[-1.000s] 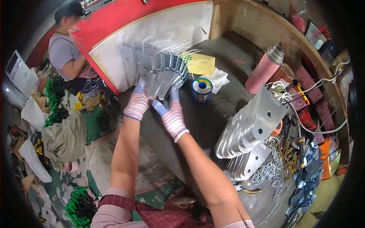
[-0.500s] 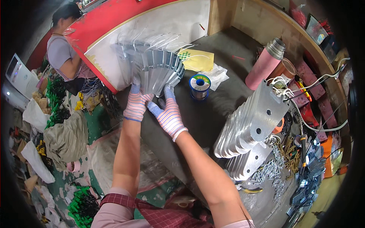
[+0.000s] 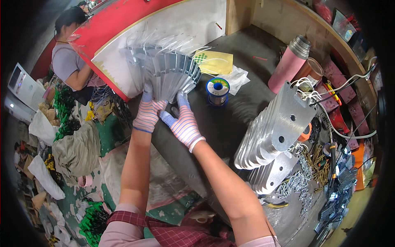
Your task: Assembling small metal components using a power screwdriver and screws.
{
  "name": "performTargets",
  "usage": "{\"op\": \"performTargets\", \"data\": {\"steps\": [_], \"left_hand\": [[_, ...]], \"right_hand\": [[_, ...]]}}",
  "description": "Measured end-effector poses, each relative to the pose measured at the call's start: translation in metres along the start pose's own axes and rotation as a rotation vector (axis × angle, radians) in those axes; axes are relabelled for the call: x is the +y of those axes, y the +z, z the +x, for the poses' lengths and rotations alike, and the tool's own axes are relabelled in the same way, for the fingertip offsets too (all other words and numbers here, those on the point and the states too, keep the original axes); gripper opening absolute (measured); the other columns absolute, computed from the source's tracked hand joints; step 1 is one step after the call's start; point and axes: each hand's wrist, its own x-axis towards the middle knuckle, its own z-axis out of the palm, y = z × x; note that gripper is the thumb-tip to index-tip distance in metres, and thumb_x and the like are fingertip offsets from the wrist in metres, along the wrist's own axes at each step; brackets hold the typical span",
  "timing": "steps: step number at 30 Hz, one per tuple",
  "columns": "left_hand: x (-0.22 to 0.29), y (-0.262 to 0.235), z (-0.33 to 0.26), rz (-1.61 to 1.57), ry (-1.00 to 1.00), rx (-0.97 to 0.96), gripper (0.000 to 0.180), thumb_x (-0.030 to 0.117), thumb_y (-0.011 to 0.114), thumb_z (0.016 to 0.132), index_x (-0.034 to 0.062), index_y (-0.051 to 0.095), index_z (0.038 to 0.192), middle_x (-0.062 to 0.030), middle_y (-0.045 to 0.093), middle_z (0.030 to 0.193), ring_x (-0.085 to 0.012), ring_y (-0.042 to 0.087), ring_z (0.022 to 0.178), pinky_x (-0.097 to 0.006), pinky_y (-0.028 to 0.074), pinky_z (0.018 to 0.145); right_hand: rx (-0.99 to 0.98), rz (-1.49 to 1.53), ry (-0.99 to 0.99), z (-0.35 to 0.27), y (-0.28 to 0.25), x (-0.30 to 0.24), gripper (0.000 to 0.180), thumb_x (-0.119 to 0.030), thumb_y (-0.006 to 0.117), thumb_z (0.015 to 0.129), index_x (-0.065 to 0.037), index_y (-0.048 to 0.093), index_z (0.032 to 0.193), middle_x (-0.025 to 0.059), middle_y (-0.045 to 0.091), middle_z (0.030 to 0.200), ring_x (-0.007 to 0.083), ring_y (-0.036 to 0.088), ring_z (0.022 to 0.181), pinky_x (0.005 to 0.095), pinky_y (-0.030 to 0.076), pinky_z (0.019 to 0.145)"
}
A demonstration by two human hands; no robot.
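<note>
Two gloved hands on one fanned stack of metal plates, head view.

Your left hand and right hand, both in striped gloves, close their fingers around the near end of the fan of metal plates, held over the far-left part of the dark workbench. Each plate's long axis runs away from you; wire leads stick out of the far ends toward the white board. A solder spool stands just right of the fan, and a pink flask well apart.

Striped knit cloth gloves cover both hands; the fanned grey plates with wire leads look like dull metal; the dark bench is matt, seemingly rough.
</note>
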Motion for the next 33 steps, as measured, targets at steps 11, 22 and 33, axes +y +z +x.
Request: {"op": "performTargets", "data": {"steps": [11, 22, 33], "left_hand": [[-0.021, 0.009, -0.008, -0.006, 0.123, 0.377, 0.084, 0.062, 0.073, 0.07, 0.0042, 0.046, 0.124, -0.0072, 0.052, 0.083, -0.0147, 0.045, 0.06, -0.027, 0.043, 0.056], [-0.025, 0.015, -0.013, 0.171, 0.184, 0.328, 0.095, 0.069, 0.064, 0.073, 0.0011, 0.037, 0.134, -0.0131, 0.052, 0.119, -0.0207, 0.052, 0.095, -0.03, 0.046, 0.074], [-0.027, 0.016, -0.009, 0.078, 0.216, 0.417, 0.092, 0.071, 0.053, 0.079, 0.0076, 0.032, 0.143, -0.0116, 0.035, 0.143, -0.0277, 0.038, 0.127, -0.038, 0.029, 0.106]], "right_hand": [[0.068, 0.07, 0.012, 0.001, 0.006, 0.009, 0.086, -0.028, 0.07, 0.078, 0.005, 0.024, 0.143, 0.0321, 0.024, 0.147, 0.0384, 0.034, 0.135, 0.0362, 0.037, 0.106], [0.14, -0.01, -0.038, -0.002, 0.006, 0.007, 0.082, -0.029, 0.07, 0.078, 0.007, 0.029, 0.14, 0.031, 0.033, 0.142, 0.0399, 0.037, 0.132, 0.0386, 0.036, 0.106], [0.206, -0.098, -0.045, -0.009, 0.013, -0.002, 0.084, -0.019, 0.075, 0.075, 0.0, 0.029, 0.142, 0.0229, 0.036, 0.14, 0.0347, 0.05, 0.12, 0.0393, 0.045, 0.1]]}}
